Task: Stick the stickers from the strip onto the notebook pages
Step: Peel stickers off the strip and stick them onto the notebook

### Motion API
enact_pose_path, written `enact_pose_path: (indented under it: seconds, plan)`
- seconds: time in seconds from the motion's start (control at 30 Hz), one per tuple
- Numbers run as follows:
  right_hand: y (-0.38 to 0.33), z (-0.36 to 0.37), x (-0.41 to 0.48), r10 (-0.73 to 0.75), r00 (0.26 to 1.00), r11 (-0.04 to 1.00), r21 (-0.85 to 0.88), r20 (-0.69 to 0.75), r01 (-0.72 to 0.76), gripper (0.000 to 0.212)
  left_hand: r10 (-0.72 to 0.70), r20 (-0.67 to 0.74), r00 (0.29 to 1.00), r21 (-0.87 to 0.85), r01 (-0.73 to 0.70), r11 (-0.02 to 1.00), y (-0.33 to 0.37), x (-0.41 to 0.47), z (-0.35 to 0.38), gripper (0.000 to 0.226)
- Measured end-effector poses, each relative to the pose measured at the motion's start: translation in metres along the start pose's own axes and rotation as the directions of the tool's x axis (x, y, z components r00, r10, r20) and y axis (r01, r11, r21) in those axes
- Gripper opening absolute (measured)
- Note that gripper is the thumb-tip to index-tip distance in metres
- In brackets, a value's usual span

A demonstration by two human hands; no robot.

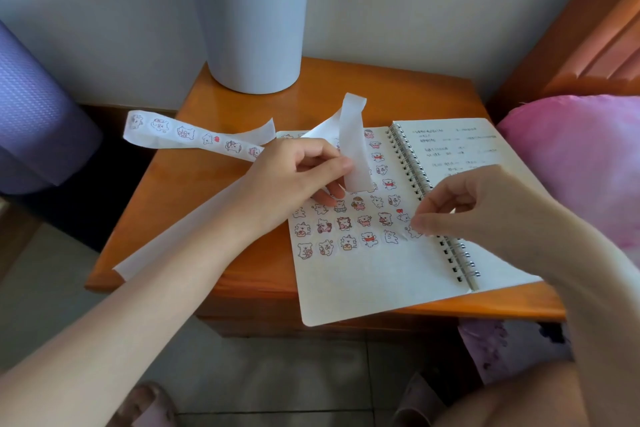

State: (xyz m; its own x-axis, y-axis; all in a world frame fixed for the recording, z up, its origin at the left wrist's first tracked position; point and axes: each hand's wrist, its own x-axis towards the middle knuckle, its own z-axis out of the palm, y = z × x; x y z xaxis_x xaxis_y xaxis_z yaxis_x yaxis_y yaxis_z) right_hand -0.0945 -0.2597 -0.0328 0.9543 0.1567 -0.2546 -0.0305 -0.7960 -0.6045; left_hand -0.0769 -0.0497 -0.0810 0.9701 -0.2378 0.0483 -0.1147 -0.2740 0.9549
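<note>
The placing step is in hand. The right hand (460,204) pinches one sticker (412,230) between thumb and forefinger, right at the left page of the open notebook (363,281), at the end of a row of stickers just beside the spiral binding. The left hand (298,177), just to its left, grips the strip (187,133). The printed stretch runs out past this hand's far side, and a bare stretch of backing loops up by its fingertips. The notebook lies on the counter (398,94) under both hands. Next, I judge, the sticker needs pressing flat with a fingertip. Then the right hand must peel another from the strip.
</note>
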Motion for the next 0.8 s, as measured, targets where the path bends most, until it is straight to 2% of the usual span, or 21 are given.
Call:
enact_pose_path:
  seconds: [0.43, 0.7, 0.8]
  plan:
    - [-0.004, 0.004, -0.002, -0.032, 0.999, 0.999, -0.016, -0.026, 0.031, 0.013, 0.003, -0.003, 1.0, 0.027, -0.003, 1.0, 0.0, 0.0, 0.0, 0.014]
    - [-0.005, 0.009, -0.001, -0.026, 0.999, 0.993, -0.112, -0.047, 0.021, 0.017, -0.004, -0.009, 1.0, 0.04, 0.005, 0.999, -0.001, 0.0, 0.0, 0.015]
    - [-0.004, 0.011, -0.001, -0.022, 0.998, 0.98, -0.199, -0.064, 0.009, 0.016, -0.012, -0.007, 1.0, 0.043, 0.012, 0.999, -0.001, 0.0, 0.0, 0.015]
